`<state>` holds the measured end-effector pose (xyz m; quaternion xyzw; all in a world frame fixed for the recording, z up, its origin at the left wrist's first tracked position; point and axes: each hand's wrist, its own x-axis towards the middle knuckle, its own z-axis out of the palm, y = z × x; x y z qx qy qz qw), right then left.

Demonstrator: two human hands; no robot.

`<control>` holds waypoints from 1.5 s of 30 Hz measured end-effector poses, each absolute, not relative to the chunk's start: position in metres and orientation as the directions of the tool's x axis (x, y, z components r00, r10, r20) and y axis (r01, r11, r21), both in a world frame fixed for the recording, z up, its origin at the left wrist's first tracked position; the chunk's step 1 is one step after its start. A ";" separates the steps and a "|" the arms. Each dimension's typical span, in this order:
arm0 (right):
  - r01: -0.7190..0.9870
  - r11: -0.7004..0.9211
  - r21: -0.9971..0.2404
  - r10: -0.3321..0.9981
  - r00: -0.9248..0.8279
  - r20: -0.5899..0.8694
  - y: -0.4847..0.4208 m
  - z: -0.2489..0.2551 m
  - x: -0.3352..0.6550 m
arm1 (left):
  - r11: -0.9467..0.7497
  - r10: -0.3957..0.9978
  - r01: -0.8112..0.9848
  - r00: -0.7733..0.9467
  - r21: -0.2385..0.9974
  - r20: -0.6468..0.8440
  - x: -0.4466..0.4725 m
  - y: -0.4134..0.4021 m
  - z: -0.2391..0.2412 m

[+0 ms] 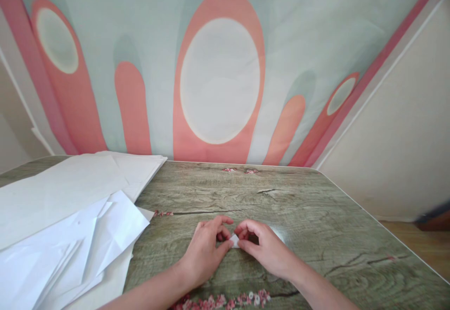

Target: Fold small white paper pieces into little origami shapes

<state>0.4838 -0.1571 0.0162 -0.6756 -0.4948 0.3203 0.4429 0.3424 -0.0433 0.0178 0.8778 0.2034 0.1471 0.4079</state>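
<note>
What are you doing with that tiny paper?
The left hand and right hand pinch a tiny piece of white paper between their fingertips, low over the wood-patterned table. A loose pile of white sheets lies on the table's left side, apart from the hands.

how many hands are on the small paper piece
2. The left hand pinches the small paper piece from its left, the right hand from its right.

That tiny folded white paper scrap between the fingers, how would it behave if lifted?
Probably almost weightless: the tiny folded white paper scrap looks smaller than the fingertips pinching it. Folded small, it likely feels stiff, not floppy. Being flat, it shouldn't roll.
</note>
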 end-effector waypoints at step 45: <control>0.605 -0.191 -0.773 0.938 0.346 0.040 -0.158 0.014 0.474 | -0.660 0.463 0.239 0.876 0.713 0.135 0.336 -0.046 0.022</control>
